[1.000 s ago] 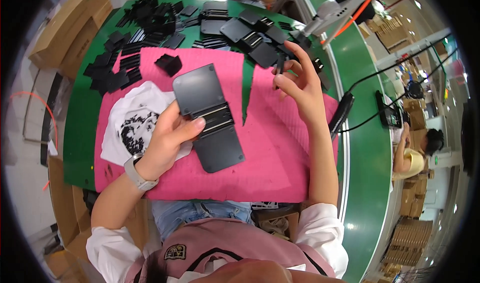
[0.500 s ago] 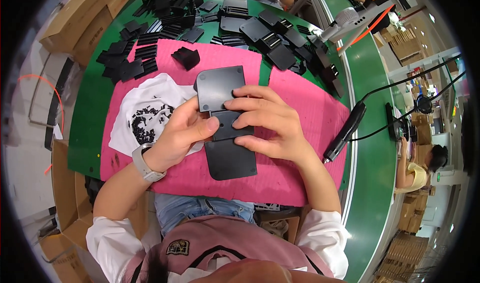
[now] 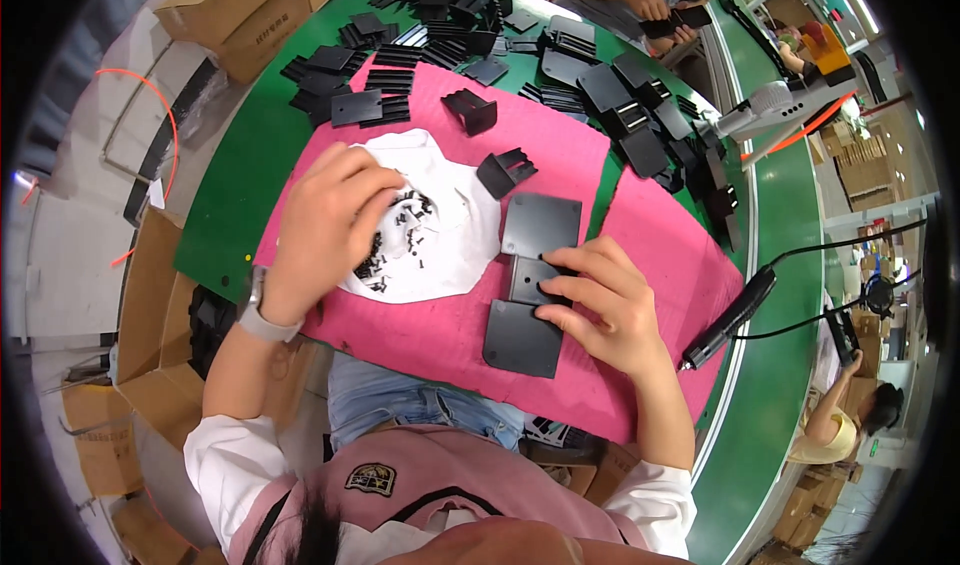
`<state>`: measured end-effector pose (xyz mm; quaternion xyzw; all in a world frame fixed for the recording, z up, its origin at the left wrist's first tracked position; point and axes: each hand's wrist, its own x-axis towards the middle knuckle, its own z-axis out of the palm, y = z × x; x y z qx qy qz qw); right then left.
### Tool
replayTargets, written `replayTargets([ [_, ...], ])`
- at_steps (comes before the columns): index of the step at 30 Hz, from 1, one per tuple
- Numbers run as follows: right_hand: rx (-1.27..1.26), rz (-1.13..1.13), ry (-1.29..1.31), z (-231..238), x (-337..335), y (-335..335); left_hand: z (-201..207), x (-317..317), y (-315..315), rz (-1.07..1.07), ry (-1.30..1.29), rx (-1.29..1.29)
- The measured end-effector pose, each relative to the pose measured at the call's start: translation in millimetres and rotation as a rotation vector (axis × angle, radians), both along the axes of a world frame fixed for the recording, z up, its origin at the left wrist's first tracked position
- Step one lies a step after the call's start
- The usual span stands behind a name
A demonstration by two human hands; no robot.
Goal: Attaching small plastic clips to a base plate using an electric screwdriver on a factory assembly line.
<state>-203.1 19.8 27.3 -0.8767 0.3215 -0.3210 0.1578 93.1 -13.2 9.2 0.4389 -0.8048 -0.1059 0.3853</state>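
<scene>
My left hand [image 3: 335,220] is over a white cloth [image 3: 455,200], its fingers curled down among a heap of small black screws [image 3: 415,205]. Whatever its fingertips hold, if anything, is hidden. A flat black plastic part [image 3: 535,227], made of two wide plates joined by a narrower middle piece with a small hole, lies to the right of the cloth. My right hand [image 3: 605,305] grips this part by the right edge of its middle, thumb and fingers closed on it. Just beyond it sits a small black bracket [image 3: 507,172], with another black bracket [image 3: 470,112] farther back.
A pink foam mat [image 3: 430,340] covers part of the green table [image 3: 225,200]. Piles of black plastic pieces [image 3: 620,100] line its far side. A corded black screwdriver [image 3: 735,315] lies at the right. Across the table, a person's hands [image 3: 665,15] hold something dark.
My left hand has let go of the black part and moved left to the screws. My right hand keeps hold of the part, now down on the mat. A second bracket is in sight.
</scene>
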Motion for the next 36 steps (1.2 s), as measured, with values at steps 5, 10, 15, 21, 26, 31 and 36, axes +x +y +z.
replayTargets([
  [5, 0.133, -0.060, 0.089, 1.0, 3.1, 3.6, -14.9, 15.4, -5.3, -0.082, -0.089, 0.106],
  [10, 0.184, -0.093, 0.110, 9.3, 3.0, 6.9, -13.7, 14.0, -9.4, -0.076, -0.138, 0.096],
  [15, 0.114, -0.431, 0.019, 27.6, -32.2, 25.2, -13.4, 17.6, -3.2, 0.029, 0.072, 0.195],
  [21, -0.313, -1.237, 0.374, 15.9, -129.3, 53.4, -11.9, 18.3, -4.2, 0.060, 0.084, 0.086],
  [26, 0.402, -1.700, 0.566, 11.3, -158.6, 60.5, -10.3, 9.0, -7.1, 0.112, 0.110, 0.017],
  [31, 0.171, -1.392, 0.260, -17.1, -194.9, 34.1, -2.7, 2.7, 0.2, 0.037, 0.166, 0.059],
  [36, 0.549, -1.006, -0.495, 5.6, -164.4, 19.8, -4.6, -23.7, 11.8, -0.161, 0.499, 0.424],
])
